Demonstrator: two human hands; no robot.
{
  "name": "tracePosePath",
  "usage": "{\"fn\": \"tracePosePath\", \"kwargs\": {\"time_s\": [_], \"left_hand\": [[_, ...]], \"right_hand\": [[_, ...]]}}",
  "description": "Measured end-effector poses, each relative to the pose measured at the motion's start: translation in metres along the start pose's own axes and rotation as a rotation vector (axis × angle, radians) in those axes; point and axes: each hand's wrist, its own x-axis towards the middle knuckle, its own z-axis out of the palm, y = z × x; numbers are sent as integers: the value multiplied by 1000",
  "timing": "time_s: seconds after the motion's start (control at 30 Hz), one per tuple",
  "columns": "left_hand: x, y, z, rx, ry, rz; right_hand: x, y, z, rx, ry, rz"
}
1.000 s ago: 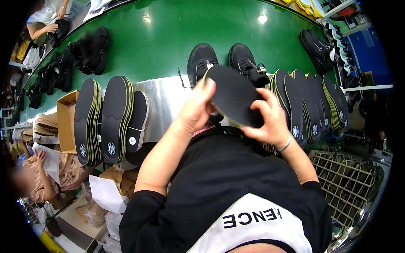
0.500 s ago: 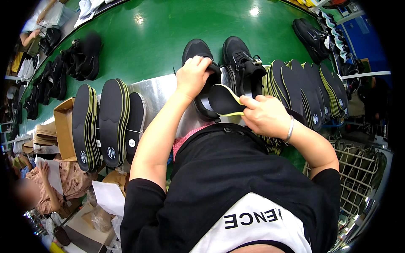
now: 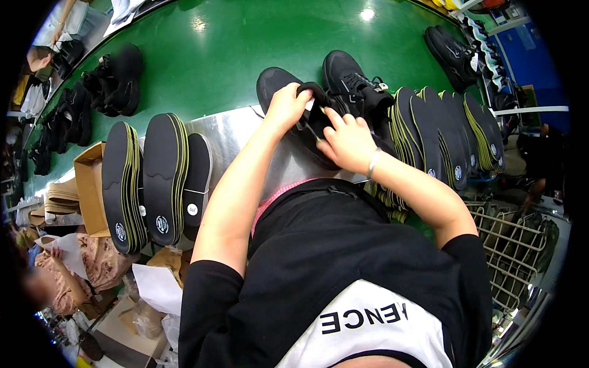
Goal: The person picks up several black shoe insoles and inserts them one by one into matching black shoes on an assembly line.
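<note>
Black shoe [image 3: 302, 136] bears a white label [image 3: 310, 104], left hand [image 3: 286, 108] grasping the tongue [image 3: 314, 91], grip of right hand [image 3: 351, 142] unclear.

The left hand [image 3: 287, 109] covers part of the gripped black sneaker [image 3: 275, 83]; the right hand [image 3: 348, 142] hides most of its opening. Far left of that sneaker, a smudge blurs one high black shoe [image 3: 127, 92], and the view's edge cuts off a co-worker's forearm [image 3: 63, 21]. Right of it, the insoles' round labels [image 3: 458, 173] are too small to read.
</note>
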Motion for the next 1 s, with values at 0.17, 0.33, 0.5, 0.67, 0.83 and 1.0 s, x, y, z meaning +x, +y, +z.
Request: {"fn": "tracePosePath", "kwargs": {"time_s": [0.17, 0.33, 0.5, 0.67, 0.83, 1.0], "left_hand": [[-1, -8, -2, -147, -53, -40], [-2, -13, -2, -420, -214, -78], [-2, -13, -1, -433, -205, -78], [0, -13, 2, -317, -190, -166], [-1, -26, 14, -294, -19, 6], [-14, 0, 6, -161, -71, -89]], "right_hand": [[-38, 4, -50, -89, -334, 186], [-46, 9, -58, -8, -219, 54], [-23, 5, -33, 1, -134, -11], [5, -8, -3, 72, -112, 7], [19, -2, 5, 232, -179, 78], [11, -6, 18, 160, -172, 19]]}}
